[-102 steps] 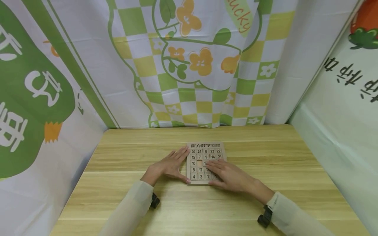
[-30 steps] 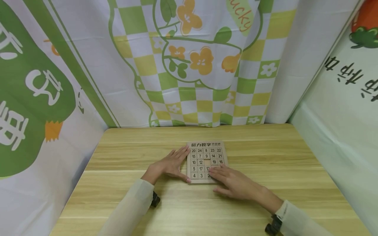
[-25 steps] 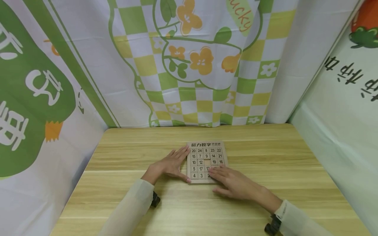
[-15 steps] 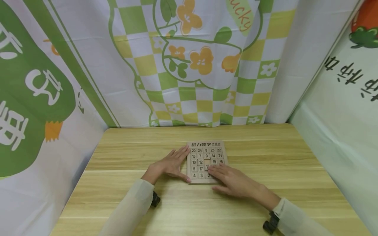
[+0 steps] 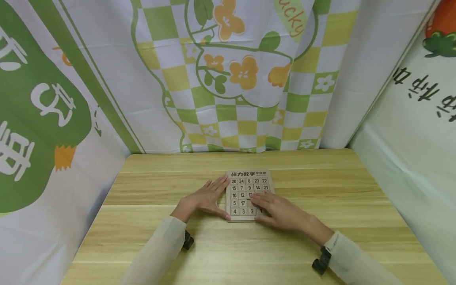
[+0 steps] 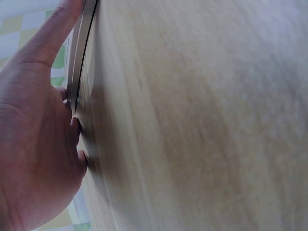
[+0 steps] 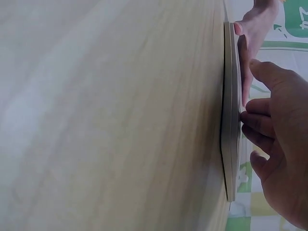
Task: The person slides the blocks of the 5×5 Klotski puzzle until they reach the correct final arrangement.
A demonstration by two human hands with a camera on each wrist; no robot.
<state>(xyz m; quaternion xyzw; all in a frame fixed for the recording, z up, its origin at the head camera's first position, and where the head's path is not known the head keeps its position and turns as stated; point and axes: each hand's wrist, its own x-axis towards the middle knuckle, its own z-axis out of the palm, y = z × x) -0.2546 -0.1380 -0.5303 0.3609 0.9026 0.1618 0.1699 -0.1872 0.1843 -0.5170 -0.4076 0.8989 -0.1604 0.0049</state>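
Note:
A wooden number slide puzzle (image 5: 246, 219) lies flat on the table, with numbered square tiles and dark lettering along its far rim. My left hand (image 5: 204, 200) lies along its left edge, fingers stretched to the upper corner and thumb at the lower corner. My right hand (image 5: 285, 211) reaches over the right side, fingertips on the tiles at the 13 tile (image 5: 249, 195), hiding several tiles. A gap shows just below that tile. In the right wrist view, the right hand's fingers (image 7: 260, 124) bend slightly down to the puzzle's face. The left wrist view shows the puzzle's side edge (image 6: 79, 53) beside the thumb.
The puzzle rests on a light wood-grain table (image 5: 221, 253). A green and yellow checked curtain (image 5: 249, 126) hangs at its far edge, with printed cloth (image 5: 107, 174) on the left and a white cloth (image 5: 402, 158) on the right. Each wrist wears a small black camera (image 5: 322, 261).
The 12 tile slid left earlier. Since then the right hand has moved up and pushed the 13 tile up one row, so the gap is now below it. The left hand stays put.

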